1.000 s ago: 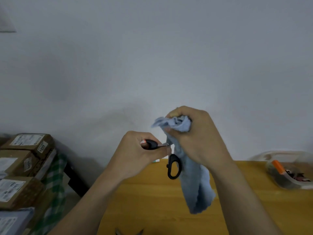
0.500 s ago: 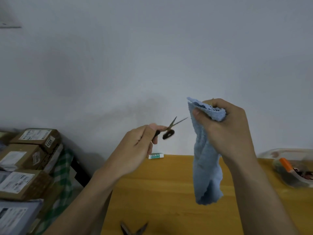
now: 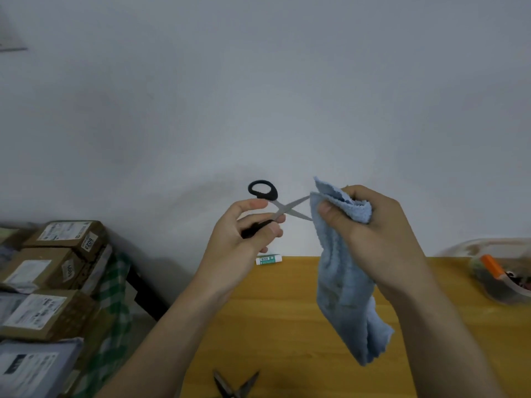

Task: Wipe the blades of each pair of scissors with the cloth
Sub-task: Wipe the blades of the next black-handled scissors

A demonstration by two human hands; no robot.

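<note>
Head view: your left hand (image 3: 244, 231) pinches the lower handle of black scissors (image 3: 275, 206), held above the table (image 3: 287, 311) with blades spread so each edge is reachable. Your right hand's fingers (image 3: 330, 214) bunch the blue cloth (image 3: 342, 282) against the blade tips, ready to wipe.

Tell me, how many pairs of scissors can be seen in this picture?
2. The black-handled scissors are held open in the left hand, above the table. The second scissors lie open on the table at the bottom edge, partly cut off. More may be out of view.
</note>
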